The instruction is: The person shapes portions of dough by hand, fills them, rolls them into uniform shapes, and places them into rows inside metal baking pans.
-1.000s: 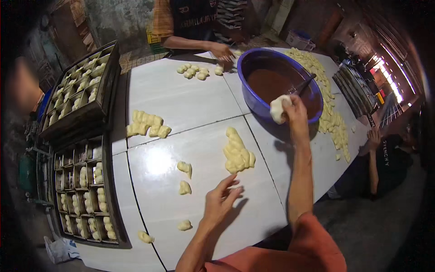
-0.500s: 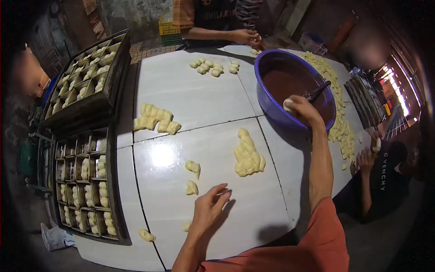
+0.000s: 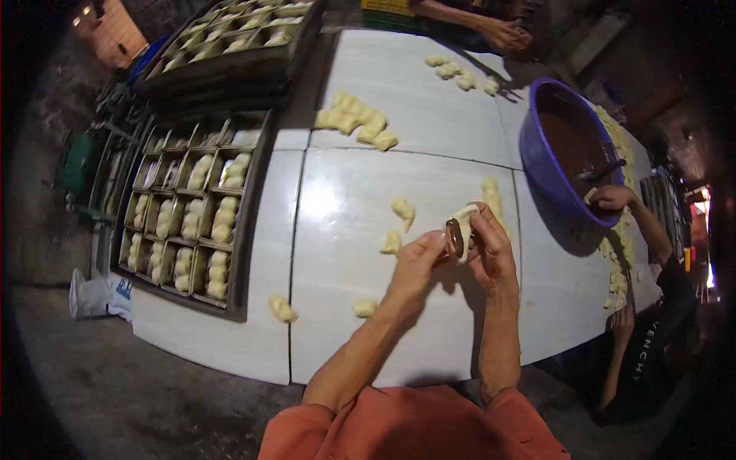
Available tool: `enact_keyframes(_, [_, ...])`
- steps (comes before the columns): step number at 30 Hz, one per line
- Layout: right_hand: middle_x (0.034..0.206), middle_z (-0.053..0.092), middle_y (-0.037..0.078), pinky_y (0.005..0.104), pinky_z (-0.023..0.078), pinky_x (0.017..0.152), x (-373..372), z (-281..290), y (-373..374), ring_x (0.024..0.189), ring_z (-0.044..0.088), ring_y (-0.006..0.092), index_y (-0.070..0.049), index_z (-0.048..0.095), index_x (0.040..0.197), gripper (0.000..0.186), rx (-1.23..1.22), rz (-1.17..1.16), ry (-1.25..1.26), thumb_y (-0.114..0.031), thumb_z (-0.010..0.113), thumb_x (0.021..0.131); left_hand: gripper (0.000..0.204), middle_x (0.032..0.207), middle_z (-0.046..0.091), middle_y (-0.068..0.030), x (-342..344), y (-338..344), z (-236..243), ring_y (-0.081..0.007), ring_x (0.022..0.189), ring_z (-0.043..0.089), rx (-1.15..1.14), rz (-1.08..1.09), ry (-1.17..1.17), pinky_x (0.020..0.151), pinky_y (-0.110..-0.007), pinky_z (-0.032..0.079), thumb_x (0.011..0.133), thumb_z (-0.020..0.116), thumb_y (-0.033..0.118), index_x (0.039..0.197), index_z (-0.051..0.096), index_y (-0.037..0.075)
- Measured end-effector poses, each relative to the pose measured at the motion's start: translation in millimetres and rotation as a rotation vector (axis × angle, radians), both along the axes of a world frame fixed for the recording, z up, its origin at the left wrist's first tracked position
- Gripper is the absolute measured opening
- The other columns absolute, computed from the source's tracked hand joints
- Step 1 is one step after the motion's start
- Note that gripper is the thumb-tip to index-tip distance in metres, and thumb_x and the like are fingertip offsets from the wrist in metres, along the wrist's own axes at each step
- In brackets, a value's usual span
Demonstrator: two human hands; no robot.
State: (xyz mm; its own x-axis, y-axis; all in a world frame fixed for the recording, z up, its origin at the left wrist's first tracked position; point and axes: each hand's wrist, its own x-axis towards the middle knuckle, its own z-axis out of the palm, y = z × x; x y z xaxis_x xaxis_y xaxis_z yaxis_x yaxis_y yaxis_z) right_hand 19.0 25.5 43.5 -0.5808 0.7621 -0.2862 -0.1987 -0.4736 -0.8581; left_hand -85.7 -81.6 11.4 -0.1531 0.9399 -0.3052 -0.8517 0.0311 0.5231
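Observation:
A flattened piece of pale dough (image 3: 464, 213) with a dark brown filling showing in its middle is held above the white table. My left hand (image 3: 420, 264) pinches its left edge, close to the filling. On the other side my right hand (image 3: 493, 249) grips the dough with the fingers curled behind it. Two small dough lumps, one of them a teardrop shape (image 3: 402, 212), lie just left of my hands. Another dough lump (image 3: 365, 308) sits beside my left forearm. Beyond my right hand is a dough pile (image 3: 492, 195), partly hidden.
A purple basin (image 3: 537, 165) of brown filling stands at right, a co-worker's hand (image 3: 612, 198) at its rim. Filled dough clusters (image 3: 354, 121) lie farther back. Compartmented metal trays (image 3: 253, 230) of dough balls line the left. Another person's hands (image 3: 506, 37) are at the far edge.
My right hand has come back from the basin to the middle, and my left hand has risen to meet it at the dough. The view has shifted; a co-worker's hand now reaches the basin.

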Motion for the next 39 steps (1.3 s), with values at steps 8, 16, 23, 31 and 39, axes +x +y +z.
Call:
enact_keyframes(8, [0.117,0.062,0.009,0.0320,0.055,0.086,-40.9,-36.5,-87.8,0.104,0.064,0.0220,-0.004,0.059,0.130,0.046,0.792,0.079,-0.267,-0.003,0.074,0.087,0.031,0.098,0.071,-0.0138,-38.6,-63.8,-25.2,-0.0187,0.085,0.069,-0.250,0.381,0.174,0.071,-0.031,0.060,0.097,0.068,0.012,0.121,0.064,-0.008])
enact_keyframes(16, [0.089,0.064,0.007,0.0315,0.055,0.072,-64.5,-47.6,-108.0,0.085,0.065,0.0165,0.000,0.072,0.102,0.013,0.854,0.061,-0.399,-0.010,0.069,0.094,0.034,0.103,0.073,-0.0087,-58.1,-79.7,-13.4,-0.0116,0.092,0.066,-0.259,0.422,0.394,0.078,-0.024,0.053,0.093,0.075,0.017,0.120,0.070,-0.004])
enact_keyframes(23, [0.090,0.067,0.004,0.0242,0.052,0.072,-61.0,-33.9,-118.1,0.079,0.064,0.0107,0.000,0.070,0.107,0.018,0.296,0.115,-0.151,-0.015,0.069,0.097,0.028,0.095,0.072,-0.0034,-85.3,-80.5,-1.4,-0.0104,0.084,0.067,-0.276,0.194,0.304,0.067,-0.025,0.055,0.093,0.076,0.024,0.109,0.073,0.002])
enact_keyframes(31, [0.104,0.069,0.008,0.0251,0.051,0.067,-48.7,-32.1,-111.3,0.082,0.064,0.0120,0.005,0.068,0.119,0.031,0.368,0.218,-0.253,-0.014,0.069,0.095,0.031,0.092,0.072,-0.0056,-84.3,-88.7,-4.0,-0.0093,0.070,0.067,-0.273,0.122,0.344,0.058,-0.020,0.053,0.094,0.074,0.023,0.114,0.071,-0.001])
enact_keyframes(39, [0.109,0.066,0.010,0.0307,0.052,0.073,-45.3,-52.5,-97.0,0.089,0.064,0.0176,-0.006,0.067,0.123,0.035,1.105,0.172,-0.128,-0.006,0.074,0.089,0.033,0.099,0.073,-0.0081,-81.2,-95.7,-0.2,-0.0108,0.085,0.068,-0.149,0.117,0.367,0.072,-0.024,0.058,0.093,0.075,0.015,0.120,0.069,-0.002])
